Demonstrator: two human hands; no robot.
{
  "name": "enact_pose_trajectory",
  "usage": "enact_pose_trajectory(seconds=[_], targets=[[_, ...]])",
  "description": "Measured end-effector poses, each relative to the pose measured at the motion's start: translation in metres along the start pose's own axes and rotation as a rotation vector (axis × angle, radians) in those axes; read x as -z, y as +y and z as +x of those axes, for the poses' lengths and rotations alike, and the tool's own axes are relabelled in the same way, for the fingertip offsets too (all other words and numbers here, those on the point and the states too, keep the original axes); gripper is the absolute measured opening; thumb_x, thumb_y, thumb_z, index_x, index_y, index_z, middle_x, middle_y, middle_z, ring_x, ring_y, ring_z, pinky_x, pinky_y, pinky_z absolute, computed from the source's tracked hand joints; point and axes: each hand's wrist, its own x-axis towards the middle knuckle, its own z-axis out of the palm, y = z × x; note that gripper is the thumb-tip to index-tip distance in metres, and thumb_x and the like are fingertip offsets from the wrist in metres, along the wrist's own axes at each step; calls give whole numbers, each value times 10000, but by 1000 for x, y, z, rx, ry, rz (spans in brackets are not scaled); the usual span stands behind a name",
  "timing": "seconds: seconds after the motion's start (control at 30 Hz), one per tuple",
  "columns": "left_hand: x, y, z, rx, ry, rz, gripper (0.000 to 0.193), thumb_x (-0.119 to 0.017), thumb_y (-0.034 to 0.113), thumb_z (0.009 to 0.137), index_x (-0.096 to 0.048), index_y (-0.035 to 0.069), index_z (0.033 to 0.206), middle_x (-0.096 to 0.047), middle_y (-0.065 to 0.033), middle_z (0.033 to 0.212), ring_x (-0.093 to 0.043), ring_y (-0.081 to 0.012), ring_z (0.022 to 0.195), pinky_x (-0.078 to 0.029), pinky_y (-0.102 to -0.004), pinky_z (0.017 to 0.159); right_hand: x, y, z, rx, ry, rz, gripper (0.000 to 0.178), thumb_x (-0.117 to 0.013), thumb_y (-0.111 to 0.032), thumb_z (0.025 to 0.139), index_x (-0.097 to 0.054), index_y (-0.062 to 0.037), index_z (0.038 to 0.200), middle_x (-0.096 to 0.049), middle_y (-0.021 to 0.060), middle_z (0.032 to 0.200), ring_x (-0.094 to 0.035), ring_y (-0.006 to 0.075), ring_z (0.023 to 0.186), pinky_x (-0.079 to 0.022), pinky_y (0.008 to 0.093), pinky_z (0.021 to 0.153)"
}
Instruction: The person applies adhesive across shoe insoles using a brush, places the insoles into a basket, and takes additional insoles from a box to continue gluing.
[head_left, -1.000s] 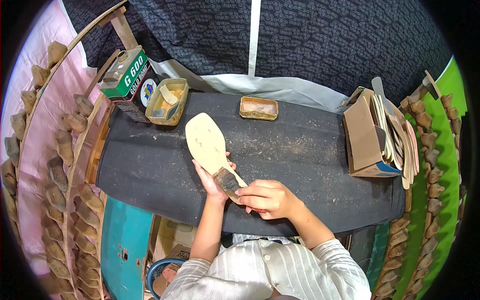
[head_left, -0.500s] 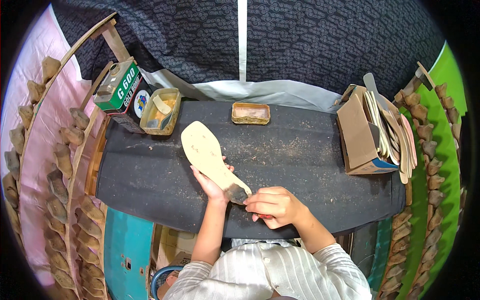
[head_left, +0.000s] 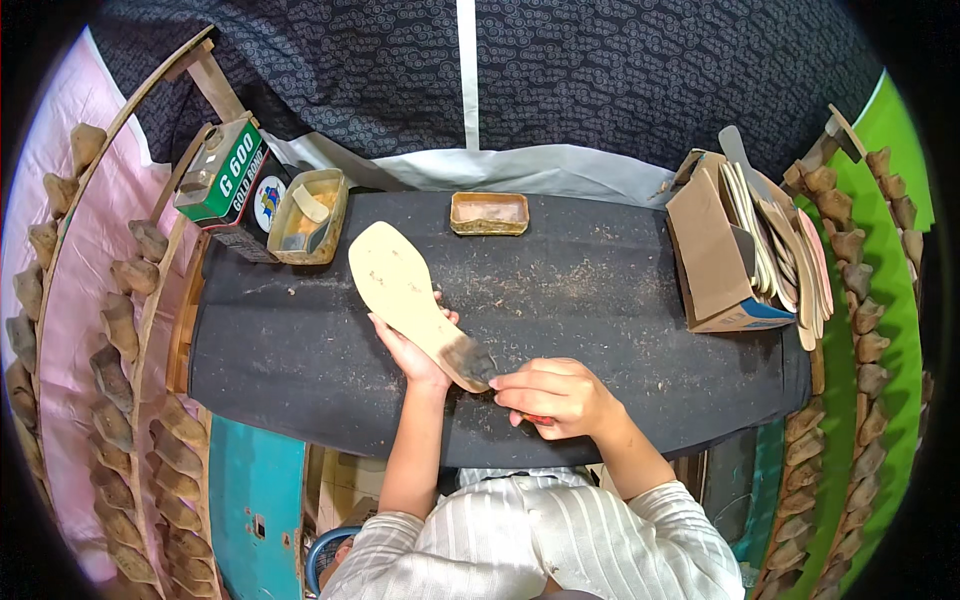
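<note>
A pale cream shoe sole (head_left: pixel 392 275) lies slanted across my left hand (head_left: pixel 412 358), its wide toe end pointing up and to the left. My palm is beneath it, with thumb and fingertips showing at its edges. A sooty dark patch (head_left: pixel 466 358) marks the narrow heel end. Right beside that end, the closed fingers of my right hand (head_left: pixel 562 398) grip a small red-handled tool (head_left: pixel 540 420). Most of this tool is hidden in the hand, so its kind and tip do not show clearly.
Pale scraps dot the black-covered table (head_left: pixel 600 370). At its far edge is a shallow tray (head_left: pixel 490 228); far left, a plastic tub (head_left: pixel 342 225) and a green-topped can (head_left: pixel 215 165). A cardboard box (head_left: pixel 700 260) of soles stands right. Racks of shoe lasts (head_left: pixel 115 400) flank both sides.
The sole has tilted slightly, so more of the dark heel patch shows. My right hand stays by the heel, with a small shift. The whole view has moved a little.
</note>
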Motion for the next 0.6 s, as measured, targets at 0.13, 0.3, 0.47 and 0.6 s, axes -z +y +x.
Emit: enact_pose_trajectory(seconds=[0.13,0.3,0.47,0.6], targets=[[-6,3,1,-26,-7,37,776,-212,708,864,-438,77,1256,-561,-144,972,-561,-216,673,-490,-375,636,-5,-2,-1,25,10,-22,227,-727,-29,639,-654,-9,853,-664,98,949,-631,220,684,-512,302,576],[2,10,5,-59,-24,0,780,-222,720,855,-443,84,1250,-559,-140,974,-565,-215,673,-488,-375,642,6,-6,-4,-33,-66,84,236,-722,-25,626,-632,-18,845,-641,97,908,-622,233,695,-517,327,579],[-3,13,2,-88,-59,18,767,-218,709,863,-444,87,1251,-558,-136,979,-565,-210,671,-483,-363,656,0,-8,-1,25,43,14,232,-722,-23,619,-628,-16,831,-646,92,890,-623,228,692,-514,323,573],[4,18,3,-79,-19,20,761,-220,703,867,-461,83,1237,-566,-126,970,-559,-191,662,-482,-364,669,6,-10,-6,-30,-61,57,214,-712,-19,622,-623,-12,817,-643,95,859,-621,232,689,-511,324,568]])
